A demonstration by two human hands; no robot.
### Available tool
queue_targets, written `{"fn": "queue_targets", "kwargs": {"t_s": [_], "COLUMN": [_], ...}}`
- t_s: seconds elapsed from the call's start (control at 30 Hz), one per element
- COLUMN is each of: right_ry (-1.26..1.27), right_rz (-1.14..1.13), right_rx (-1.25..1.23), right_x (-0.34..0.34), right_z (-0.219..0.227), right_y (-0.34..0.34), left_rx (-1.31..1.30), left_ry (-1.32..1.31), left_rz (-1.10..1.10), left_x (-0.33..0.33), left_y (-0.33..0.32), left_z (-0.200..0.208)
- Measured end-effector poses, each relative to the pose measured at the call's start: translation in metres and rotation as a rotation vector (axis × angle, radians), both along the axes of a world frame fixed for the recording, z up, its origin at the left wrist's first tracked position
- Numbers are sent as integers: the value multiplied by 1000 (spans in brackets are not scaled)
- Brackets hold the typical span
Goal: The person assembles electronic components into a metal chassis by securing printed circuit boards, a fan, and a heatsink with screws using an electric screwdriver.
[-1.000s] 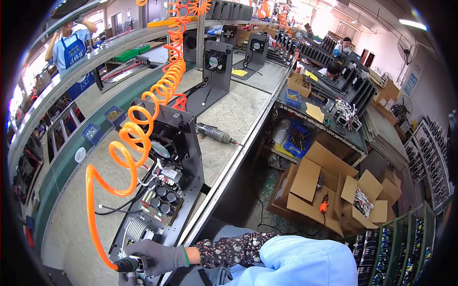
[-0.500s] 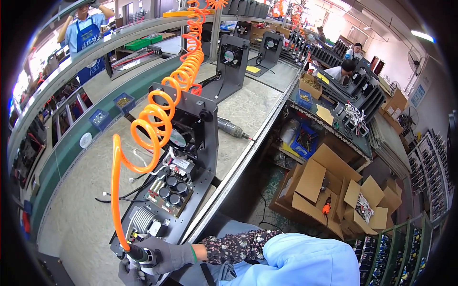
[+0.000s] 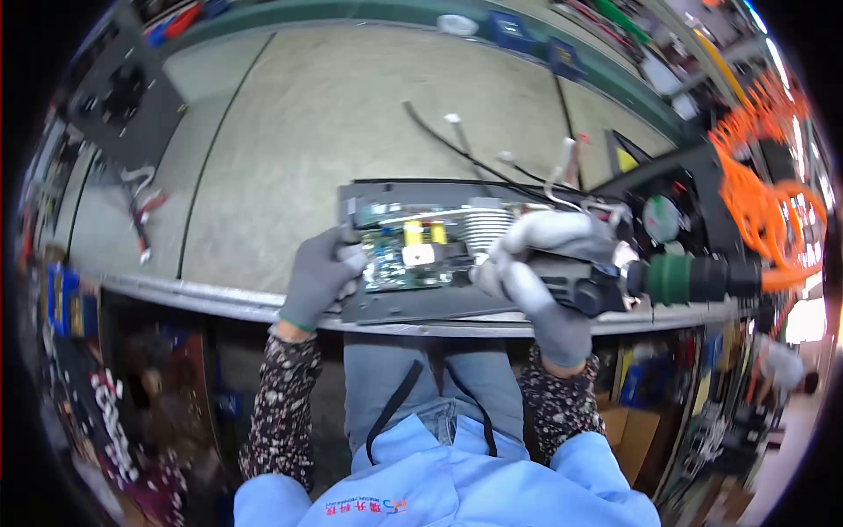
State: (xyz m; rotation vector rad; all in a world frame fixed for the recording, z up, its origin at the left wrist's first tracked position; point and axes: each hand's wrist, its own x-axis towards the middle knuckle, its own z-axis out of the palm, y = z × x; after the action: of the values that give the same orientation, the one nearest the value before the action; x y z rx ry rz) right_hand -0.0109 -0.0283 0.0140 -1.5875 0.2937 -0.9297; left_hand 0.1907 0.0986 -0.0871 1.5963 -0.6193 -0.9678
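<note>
My right hand (image 3: pixel 549 272), in a grey glove with pale fingertips, grips an air screwdriver (image 3: pixel 674 279) with a black and green body. It lies level, and an orange coiled hose (image 3: pixel 773 224) runs from its right end. A dark metal chassis (image 3: pixel 470 303) lies before me, bearing a green circuit board (image 3: pixel 391 268) with yellow parts and a ribbed, wire-wound coil (image 3: pixel 487 230). My right fingertips are beside the coil; the tool's tip is hidden. My gloved left hand (image 3: pixel 320 272) is closed round the chassis's left end. A fan (image 3: pixel 660 218) sits in the upright panel at right.
Another dark panel with a fan (image 3: pixel 121 95) stands at the far left, loose cables (image 3: pixel 143 215) near it. Blue bins (image 3: pixel 511 31) line the bench's back. A metal edge (image 3: pixel 219 300) runs along the bench front; below, at right, is a cardboard box (image 3: pixel 628 430).
My view has swung left and down, bringing the chassis to the middle. The screwdriver, upright at the chassis's near end before, now lies level in my right hand. My left hand now holds the chassis end.
</note>
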Motion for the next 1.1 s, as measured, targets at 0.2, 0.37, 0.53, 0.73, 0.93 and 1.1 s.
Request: {"fn": "queue_targets", "kwargs": {"t_s": [0.2, 0.37, 0.53, 0.73, 0.93, 1.1], "right_ry": [-18, 114, 179, 69, 25, 177], "right_rz": [42, 4, -31, -41, -17, -54], "right_rx": [20, -61, -85, 49, 116, 49], "right_x": [15, 7, 2, 8, 10, 10], "right_z": [-5, -18, -19, -15, -5, -19], "right_y": [9, 7, 6, 12, 16, 13], "left_rx": [27, 67, 75, 89, 110, 74], "left_ry": [-50, -35, -38, -50, -44, -13], "left_rz": [-9, -27, -14, -14, -32, -7], "left_x": [2, -2, -1, 0, 1, 0], "left_y": [11, 4, 4, 2, 3, 4], "left_z": [-7, -9, -9, -4, -7, -11]}}
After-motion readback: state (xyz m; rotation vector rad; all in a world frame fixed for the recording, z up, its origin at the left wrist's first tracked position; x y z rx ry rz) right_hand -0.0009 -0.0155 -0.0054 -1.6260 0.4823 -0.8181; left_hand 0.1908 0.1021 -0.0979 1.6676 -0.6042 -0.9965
